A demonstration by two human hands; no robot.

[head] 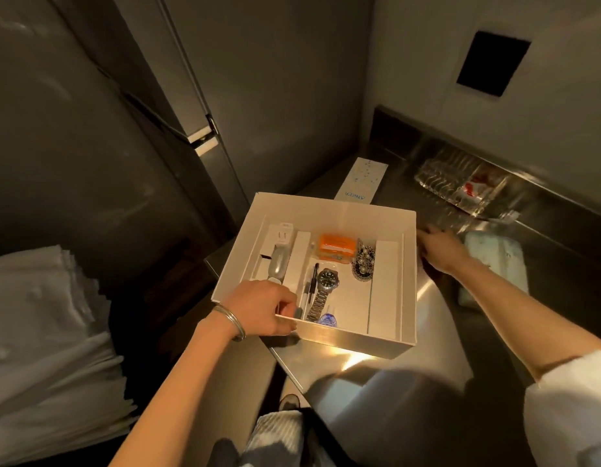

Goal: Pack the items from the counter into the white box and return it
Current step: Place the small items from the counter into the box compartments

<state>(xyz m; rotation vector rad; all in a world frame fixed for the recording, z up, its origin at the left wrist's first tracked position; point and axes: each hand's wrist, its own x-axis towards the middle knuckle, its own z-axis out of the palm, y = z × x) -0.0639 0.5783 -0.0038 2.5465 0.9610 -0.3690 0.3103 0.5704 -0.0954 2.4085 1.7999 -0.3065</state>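
Observation:
The open white box [333,205] sits on the steel counter [437,318] near its left corner. Inside lie an orange case [336,246], a steel wristwatch [322,291], a black pen [313,278], a beaded piece of jewellery [363,262], a silver gadget [278,264] and a small blue-labelled bottle [327,319]. My left hand [265,306] grips the box's near-left rim, thumb outside and fingers curled inside. My right hand [439,249] rests against the box's right outer wall, fingers spread and blurred.
On the counter behind the box lies a long white Anker package [361,178]. A clear plastic bag with red bits [461,183] sits at the back right. A pale blue pack [494,261] lies right of my right hand. A tall metal cabinet stands at left.

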